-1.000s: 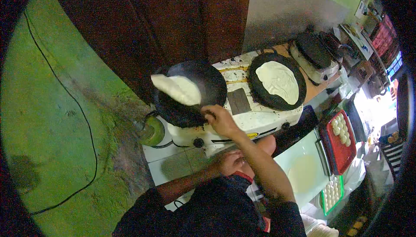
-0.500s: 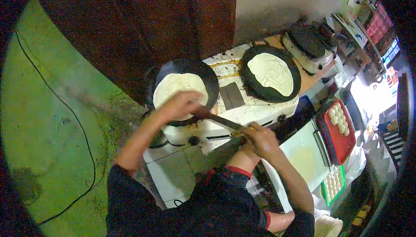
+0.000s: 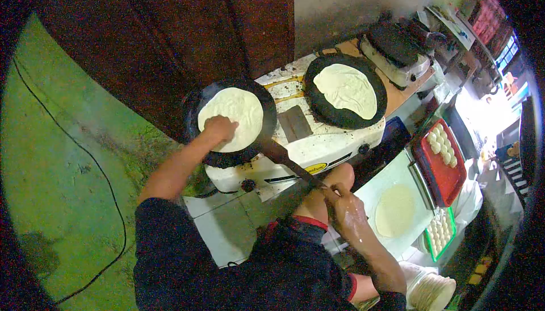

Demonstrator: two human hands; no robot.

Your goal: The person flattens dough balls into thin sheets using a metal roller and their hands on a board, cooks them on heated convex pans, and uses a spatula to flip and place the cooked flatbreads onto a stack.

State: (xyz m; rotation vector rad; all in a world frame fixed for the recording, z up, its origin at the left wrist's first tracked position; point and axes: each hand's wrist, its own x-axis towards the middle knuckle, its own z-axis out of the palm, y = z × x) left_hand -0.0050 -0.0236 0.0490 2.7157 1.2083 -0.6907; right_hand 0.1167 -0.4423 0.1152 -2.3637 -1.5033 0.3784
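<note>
My left hand [image 3: 220,130] rests on a pale round flatbread [image 3: 241,109] in the dark left pan [image 3: 268,103]. Its fingers are curled together against the flatbread, and the fingertips are hidden. In my right hand [image 3: 342,206] is the handle of a long, dark, flat turner [image 3: 295,166]. The turner's wide end lies by the lower right rim of the left pan, above the white stove [image 3: 340,147]. A second flatbread [image 3: 347,92], wrinkled on top, lies in the right pan [image 3: 377,78].
A dark flat plate [image 3: 295,123] lies between the pans. At right are a white board [image 3: 366,206] with a thin dough round [image 3: 395,211], a red tray [image 3: 448,189] and a green-rimmed tray [image 3: 453,220] of dough balls. Below is a flatbread stack [image 3: 431,294]. A cable [image 3: 102,169] crosses the floor.
My left hand has moved away from the turner, up and left onto the flatbread. My right hand has drawn the turner down and toward me. The view has shifted slightly.
</note>
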